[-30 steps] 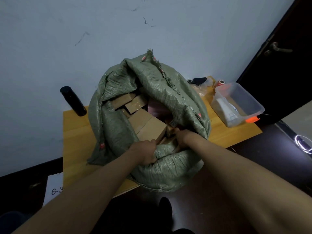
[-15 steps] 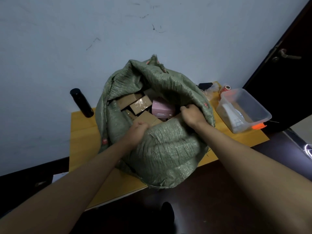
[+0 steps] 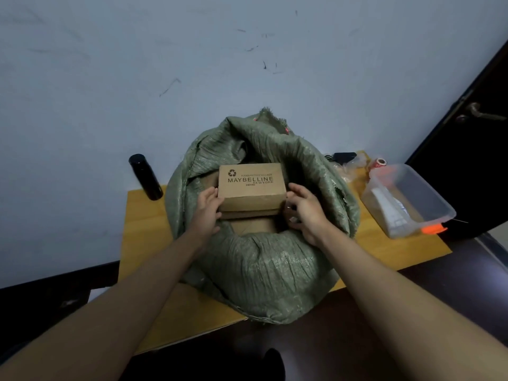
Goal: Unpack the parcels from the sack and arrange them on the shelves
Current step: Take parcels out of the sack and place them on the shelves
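Head view shows us with both hands at the mouth of the sack, and a brown cardboard box (image 3: 251, 185) printed MAYBELLINE NEW YORK held between them. Our left hand (image 3: 206, 209) presses against the box's left end, its fingers curved round the lower corner; our right hand (image 3: 303, 209) cups the right end the same way, thumb up along the side. The grip is a two-sided clamp. Under the printed box sits a second, flatter brown parcel (image 3: 248, 214), and we cannot tell whether it is caught in the same hold or merely lies beneath.

Half a second ago our hands were pulling at the rim of the sack, with several boxes and a pink parcel visible inside; now the printed box stands raised at the opening and hides most of what is below. We judge that the first parcel is coming out, so the unpacking has only just begun.

Around the hands, the green woven sack (image 3: 264, 270) slumps open on the yellow table (image 3: 143, 243), its near bulge hanging over the front edge. A black flask (image 3: 145, 177) stands by the wall on the left. A clear plastic tub (image 3: 406, 199) with an orange clasp sits on the right. No shelves are in view, so we must turn away to place the box.
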